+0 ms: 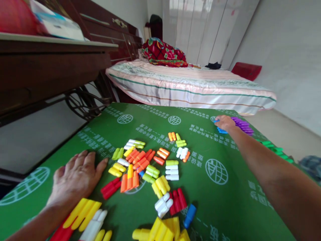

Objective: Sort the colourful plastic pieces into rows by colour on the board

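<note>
My right hand reaches to the far right of the green board. Its fingers pinch a blue cap, shaped like a marker cap, above a small row of blue caps. Beside that hand lie purple caps, with green caps nearer along the right edge. My left hand rests flat and open on the board, fingers spread, holding nothing. To its right is a mixed pile of orange, yellow, white, lime and red caps. A lone blue cap lies near the front.
Yellow caps lie close to my left forearm, and more yellow caps sit at the front. A dark wooden table stands left of the board. Behind is a bed with a red floral quilt.
</note>
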